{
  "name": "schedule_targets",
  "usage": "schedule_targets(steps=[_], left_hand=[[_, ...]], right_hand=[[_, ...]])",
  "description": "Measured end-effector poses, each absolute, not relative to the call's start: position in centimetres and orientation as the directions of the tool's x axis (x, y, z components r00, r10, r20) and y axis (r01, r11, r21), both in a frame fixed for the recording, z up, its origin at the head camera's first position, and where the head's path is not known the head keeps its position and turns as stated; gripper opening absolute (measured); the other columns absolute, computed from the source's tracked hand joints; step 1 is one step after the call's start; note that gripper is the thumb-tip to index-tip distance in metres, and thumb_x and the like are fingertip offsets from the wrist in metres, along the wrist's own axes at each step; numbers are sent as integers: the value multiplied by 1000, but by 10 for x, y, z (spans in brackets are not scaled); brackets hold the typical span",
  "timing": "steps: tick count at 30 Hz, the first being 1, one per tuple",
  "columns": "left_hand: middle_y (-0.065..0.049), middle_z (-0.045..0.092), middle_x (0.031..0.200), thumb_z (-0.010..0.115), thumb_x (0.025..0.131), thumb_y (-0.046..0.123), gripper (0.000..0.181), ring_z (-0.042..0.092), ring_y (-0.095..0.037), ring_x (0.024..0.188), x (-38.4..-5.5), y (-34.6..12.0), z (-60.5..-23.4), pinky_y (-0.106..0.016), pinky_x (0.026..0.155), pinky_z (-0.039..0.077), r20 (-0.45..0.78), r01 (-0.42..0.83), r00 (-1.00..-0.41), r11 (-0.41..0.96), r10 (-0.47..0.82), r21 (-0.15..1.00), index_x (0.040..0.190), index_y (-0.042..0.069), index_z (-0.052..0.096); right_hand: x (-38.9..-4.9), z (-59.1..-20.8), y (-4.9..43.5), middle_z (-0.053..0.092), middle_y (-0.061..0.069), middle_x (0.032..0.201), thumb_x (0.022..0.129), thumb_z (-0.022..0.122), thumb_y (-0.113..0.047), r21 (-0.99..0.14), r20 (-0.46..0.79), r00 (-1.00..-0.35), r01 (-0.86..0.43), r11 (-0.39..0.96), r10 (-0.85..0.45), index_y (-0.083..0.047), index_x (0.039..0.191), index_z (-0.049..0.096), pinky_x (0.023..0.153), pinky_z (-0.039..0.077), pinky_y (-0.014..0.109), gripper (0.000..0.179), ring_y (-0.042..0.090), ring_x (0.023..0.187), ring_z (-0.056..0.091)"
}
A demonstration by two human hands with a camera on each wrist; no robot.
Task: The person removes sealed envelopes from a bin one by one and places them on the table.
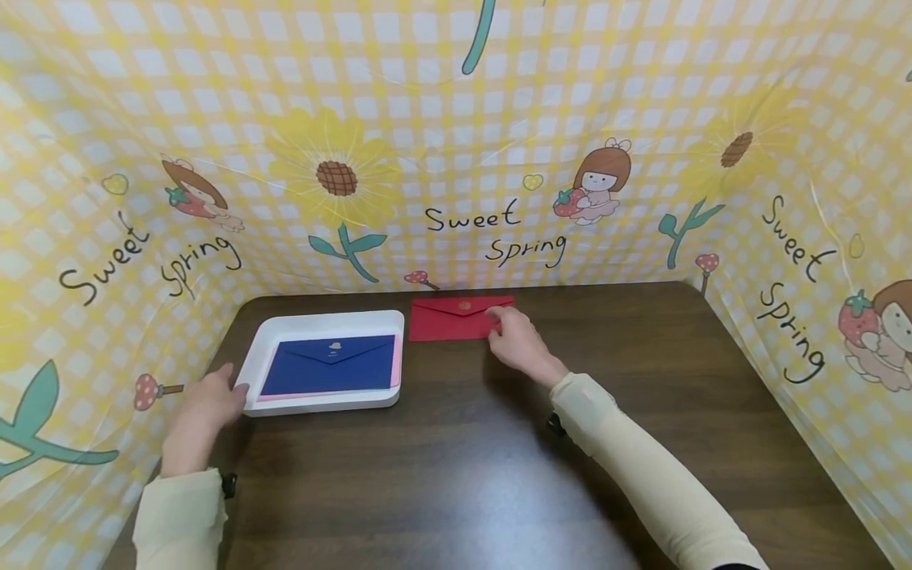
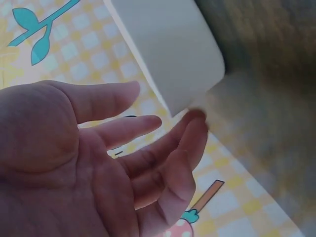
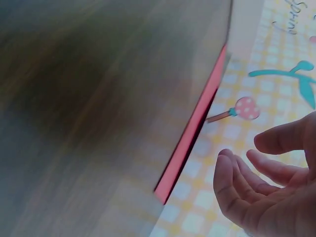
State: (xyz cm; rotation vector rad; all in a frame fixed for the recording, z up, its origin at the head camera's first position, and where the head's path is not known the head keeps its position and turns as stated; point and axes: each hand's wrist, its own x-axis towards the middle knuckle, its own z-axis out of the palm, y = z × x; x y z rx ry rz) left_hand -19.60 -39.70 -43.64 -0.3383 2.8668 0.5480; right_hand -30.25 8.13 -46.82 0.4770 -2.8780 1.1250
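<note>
A red envelope (image 1: 445, 323) with a pointed flap and a gold seal lies at the back of the table. My right hand (image 1: 518, 340) is over its right end with loosely bent fingers. In the right wrist view, the hand (image 3: 269, 182) has nothing between thumb and fingers, and the envelope (image 3: 190, 133) appears as a thin red strip apart from them. To the left stands a white tray (image 1: 321, 404), holding a dark blue envelope (image 1: 329, 376) on top of something pink (image 1: 396, 360). Beside the tray's front left corner is my left hand (image 1: 207, 408), its fingers loosely curved and holding nothing.
Brown wood-grain table (image 1: 463, 467) lies under everything. A yellow checked cloth (image 1: 456, 119) with printed flowers and figures rises along the back and both sides. The tray's right wall is close to the red envelope's left edge.
</note>
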Motion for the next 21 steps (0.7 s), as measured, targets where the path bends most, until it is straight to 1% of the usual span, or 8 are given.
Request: schedule_targets(steps=[2,5,8,12,16,18,20,21], left_hand=[[-50,28,148,48,108,25,67,30,-71,133,-198,-397,-435,-77,106,31,-219,-251,-958,906,-183,342,152,-20,26],[-50,29,148,50,106,22,66,31,-70,133,-200,-396,-433,-77,106,31,-201,-246,-962,905,-184,348,151,-21,27],[-51,31,147,51,106,20,65,32,-69,133,-203,-394,-430,-76,106,32,-181,-244,-965,903,-190,355,149,-22,29],[-50,35,145,51,106,19,62,35,-68,132,-206,-391,-423,-75,105,34,-154,-224,-971,911,-180,346,147,-23,33],[-47,41,143,51,106,20,58,42,-66,129,-211,-387,-415,-73,103,37,-170,-200,-974,921,-150,335,144,-22,41],[-46,46,140,52,105,20,54,46,-65,125,-214,-385,-412,-72,101,40,-171,-177,-977,929,-127,325,140,-21,48],[-45,52,135,55,105,21,50,51,-63,119,-217,-381,-411,-70,95,44,-172,-166,-978,934,-116,315,135,-20,54],[-43,57,129,56,104,21,49,56,-60,113,-218,-379,-411,-67,91,47,-180,-165,-977,936,-112,311,133,-19,56]], right_hand=[[-301,-466,76,69,19,128,98,60,0,-682,130,-948,-298,668,-290,2,135,66,87,54,43,38,26,91,63],[-298,-463,67,71,19,123,98,60,0,-699,137,-938,-319,640,-318,2,132,68,87,55,43,35,24,94,66],[-295,-458,57,72,18,124,99,61,-1,-706,142,-931,-334,624,-337,1,131,69,88,55,42,34,24,97,67],[-291,-452,45,73,15,120,99,63,-3,-707,157,-927,-347,617,-341,0,131,70,83,56,40,32,22,93,67],[-288,-447,31,73,10,116,100,64,-4,-719,155,-925,-346,603,-346,-1,132,69,81,56,36,32,19,92,67],[-287,-445,24,72,10,115,100,65,-5,-734,153,-924,-343,587,-350,-1,133,67,82,56,36,34,19,93,67],[-285,-443,17,71,11,115,100,65,-6,-748,148,-922,-340,570,-357,-1,135,65,84,55,36,35,19,94,66],[-284,-442,13,71,12,115,100,66,-6,-756,146,-921,-339,560,-361,-2,136,64,84,56,36,36,20,94,66]])
